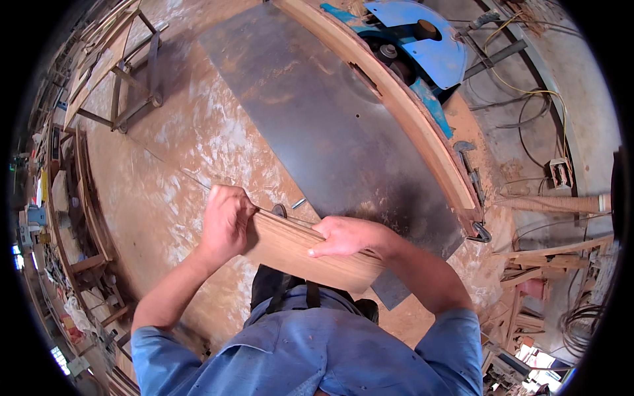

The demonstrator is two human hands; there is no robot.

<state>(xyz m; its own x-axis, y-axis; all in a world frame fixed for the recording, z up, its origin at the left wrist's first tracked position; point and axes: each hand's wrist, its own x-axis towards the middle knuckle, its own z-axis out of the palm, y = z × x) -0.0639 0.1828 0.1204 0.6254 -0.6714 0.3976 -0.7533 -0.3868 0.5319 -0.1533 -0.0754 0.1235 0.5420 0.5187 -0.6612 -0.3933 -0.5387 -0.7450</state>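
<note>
I hold a light-brown wooden board (pixel 310 254) in front of my waist, with its long side running left to right. My left hand (pixel 228 218) is closed around its left end. Over the upper edge towards the right, my right hand (pixel 350 236) grips the board, its thumb lying on the face turned to me. Fine lines run along the upper edge; I cannot tell whether they are grain or stacked layers. Just beyond the board lies the dark flat metal table (pixel 317 119) of a woodworking machine, apart from my left hand.
Along the metal table's right side runs a long wooden fence (pixel 409 122), with a blue machine guard (pixel 429 46) behind it. A ribbed hose (pixel 561 203) and cables lie at the right. A wooden-topped stand (pixel 99 66) is at the far left, above a dusty floor (pixel 178 152).
</note>
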